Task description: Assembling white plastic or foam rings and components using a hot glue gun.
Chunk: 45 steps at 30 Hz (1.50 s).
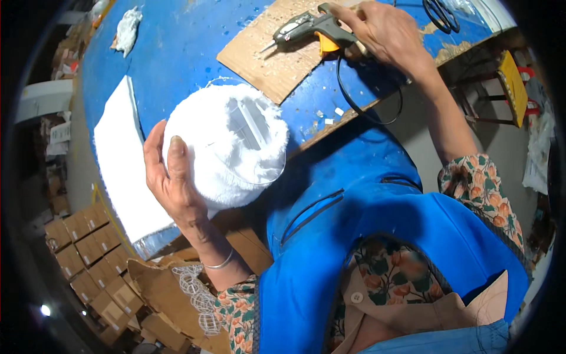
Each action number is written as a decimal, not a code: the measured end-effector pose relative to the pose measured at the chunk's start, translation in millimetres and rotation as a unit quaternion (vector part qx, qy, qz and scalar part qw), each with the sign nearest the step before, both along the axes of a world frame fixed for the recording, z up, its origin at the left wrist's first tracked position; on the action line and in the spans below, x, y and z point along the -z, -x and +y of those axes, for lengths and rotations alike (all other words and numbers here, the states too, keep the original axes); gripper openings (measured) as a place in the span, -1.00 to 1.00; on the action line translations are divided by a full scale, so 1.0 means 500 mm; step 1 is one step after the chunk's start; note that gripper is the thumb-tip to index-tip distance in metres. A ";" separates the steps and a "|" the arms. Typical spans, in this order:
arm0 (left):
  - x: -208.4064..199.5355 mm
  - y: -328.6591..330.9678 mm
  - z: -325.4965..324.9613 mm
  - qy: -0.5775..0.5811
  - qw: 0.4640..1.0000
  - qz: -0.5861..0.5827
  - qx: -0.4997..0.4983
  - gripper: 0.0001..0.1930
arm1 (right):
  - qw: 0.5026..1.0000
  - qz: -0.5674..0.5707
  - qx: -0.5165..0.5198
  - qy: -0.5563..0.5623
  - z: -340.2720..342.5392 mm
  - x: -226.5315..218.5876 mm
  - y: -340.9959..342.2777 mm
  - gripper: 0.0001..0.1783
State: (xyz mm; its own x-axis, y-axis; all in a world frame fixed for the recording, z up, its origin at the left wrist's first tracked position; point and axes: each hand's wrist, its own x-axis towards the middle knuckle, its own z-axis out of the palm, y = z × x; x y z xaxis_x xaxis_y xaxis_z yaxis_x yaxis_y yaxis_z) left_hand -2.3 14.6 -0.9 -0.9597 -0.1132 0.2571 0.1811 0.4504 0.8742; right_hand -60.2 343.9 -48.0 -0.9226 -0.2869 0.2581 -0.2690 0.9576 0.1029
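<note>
A white fluffy ball-shaped cover [206, 138] sits at the table's near edge, partly overhanging it. On its right side is an opening showing a grey panel with a pale bar across it, and a thin wire or thread loops below. My left hand [174, 177] cups the ball's left side, thumb in front and fingers along its edge. At the far right my right hand [386, 32] is closed round the rear of a dark grey-green hot glue gun [312, 29] with an orange trigger. Its nozzle points left, over a glue-spotted cardboard sheet [259, 56].
White fluffy fabric [121, 159] lies on the blue table [177, 47], left of the ball. A white scrap [127, 30] is farther back. The gun's black cord [356, 109] loops over the near edge; black scissors [442, 15] lie far right. Boxes [94, 242] stand lower left.
</note>
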 end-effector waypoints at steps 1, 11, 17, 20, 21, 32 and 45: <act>-0.004 -0.002 0.001 0.006 1.000 -0.006 -0.006 -0.50 | 0.989 0.017 0.015 0.144 -0.033 -0.017 -0.025 -0.54; -0.004 -0.002 0.009 -0.037 0.999 -0.002 0.014 -0.51 | 0.676 -0.214 -0.247 0.661 -0.202 0.054 -0.148 -0.14; -0.005 -0.008 0.012 -0.024 1.000 0.006 0.009 -0.50 | 0.601 -0.230 -0.281 0.712 -0.223 0.079 -0.158 -0.16; -0.004 -0.005 0.011 -0.028 1.000 0.009 0.009 -0.51 | 0.593 -0.232 -0.279 0.719 -0.227 0.078 -0.159 -0.16; -0.003 -0.004 0.009 -0.032 0.999 0.007 0.009 -0.51 | 0.595 -0.238 -0.273 0.717 -0.227 0.078 -0.158 -0.16; -0.004 -0.003 0.009 -0.030 1.000 0.007 0.005 -0.51 | 0.744 -0.098 -0.342 0.566 -0.221 0.100 -0.130 -0.17; 0.003 -0.007 -0.001 -0.021 0.999 0.028 0.010 -0.52 | 0.632 -0.258 -0.193 0.705 -0.224 0.065 -0.181 -0.10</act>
